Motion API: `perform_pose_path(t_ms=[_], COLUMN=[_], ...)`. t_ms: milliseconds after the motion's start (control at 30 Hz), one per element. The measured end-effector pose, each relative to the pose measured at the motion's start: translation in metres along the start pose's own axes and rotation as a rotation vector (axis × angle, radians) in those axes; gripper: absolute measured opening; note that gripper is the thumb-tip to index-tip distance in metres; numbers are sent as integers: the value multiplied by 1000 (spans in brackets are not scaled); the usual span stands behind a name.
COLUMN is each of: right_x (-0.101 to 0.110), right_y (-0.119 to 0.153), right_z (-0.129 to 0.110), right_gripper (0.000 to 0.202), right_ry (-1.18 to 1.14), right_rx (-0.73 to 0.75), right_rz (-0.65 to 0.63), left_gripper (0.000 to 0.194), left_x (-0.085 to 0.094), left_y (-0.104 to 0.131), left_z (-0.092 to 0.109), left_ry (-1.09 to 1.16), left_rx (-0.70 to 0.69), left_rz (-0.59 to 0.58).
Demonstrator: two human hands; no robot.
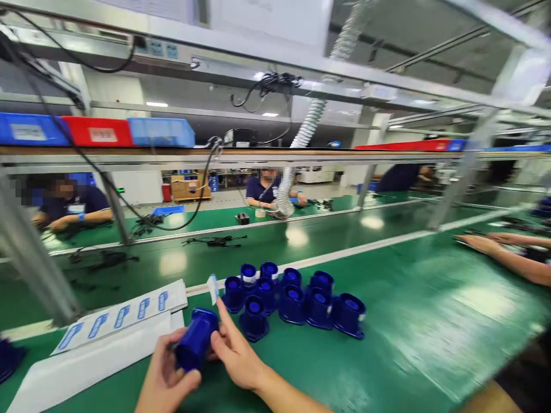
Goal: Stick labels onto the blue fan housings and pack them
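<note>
My left hand point(166, 373) grips a dark blue plastic part point(197, 339), a hollow-looking cylinder with a wider flange, tilted above the green bench. My right hand point(241, 357) is against the part's right side, with its thumb near the part and some fingers hidden behind it. On the tip of its raised index finger clings a small white and blue sticker point(213, 289). Just beyond stands a group of several similar blue parts point(294, 303), flange down, a few with a white label on the side. Left of my hands lies a sheet of blue-printed stickers point(123, 314) on white backing paper point(92, 364).
Metal posts point(37, 252) hold up a shelf with blue and red bins point(99, 133). A black cable point(206, 183) hangs down. A co-worker's hands point(486, 244) are at the right; other people sit across the bench. Another blue part point(9, 360) is at the left edge.
</note>
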State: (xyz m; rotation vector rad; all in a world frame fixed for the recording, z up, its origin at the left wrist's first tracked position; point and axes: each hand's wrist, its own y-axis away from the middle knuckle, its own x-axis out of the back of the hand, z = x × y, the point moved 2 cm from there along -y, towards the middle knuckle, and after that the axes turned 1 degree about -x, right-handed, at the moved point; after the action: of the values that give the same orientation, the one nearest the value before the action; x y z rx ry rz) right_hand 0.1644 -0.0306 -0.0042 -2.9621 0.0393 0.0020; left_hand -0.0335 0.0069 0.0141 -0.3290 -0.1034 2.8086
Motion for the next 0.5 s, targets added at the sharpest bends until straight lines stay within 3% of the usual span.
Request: perform_pose_path(t_ms=[67, 167, 233, 333, 400, 500], right_x=[-1, -3, -7, -12, -11, -4], right_y=[2, 4, 5, 5, 6, 8], right_z=[-4, -9, -8, -3, -2, 1], right_gripper=[95, 88, 86, 87, 98, 134], right_ry=[-1, 45, 20, -82, -92, -45], right_rx=[25, 27, -11, -60, -71, -61], right_rz=[61, 41, 48, 37, -72, -255], left_gripper=[78, 99, 110, 107, 101, 97], left_x=[-6, 4, 15, 24, 24, 22], left_y=[0, -4, -4, -1, 0, 1], left_z=[-18, -41, -50, -50, -46, -40], left_ry=[83, 44, 13, 19, 42, 109], left_rx=[-20, -6, 4, -21, -29, -9], left_rz=[-108, -272, -392, -467, -472, -487])
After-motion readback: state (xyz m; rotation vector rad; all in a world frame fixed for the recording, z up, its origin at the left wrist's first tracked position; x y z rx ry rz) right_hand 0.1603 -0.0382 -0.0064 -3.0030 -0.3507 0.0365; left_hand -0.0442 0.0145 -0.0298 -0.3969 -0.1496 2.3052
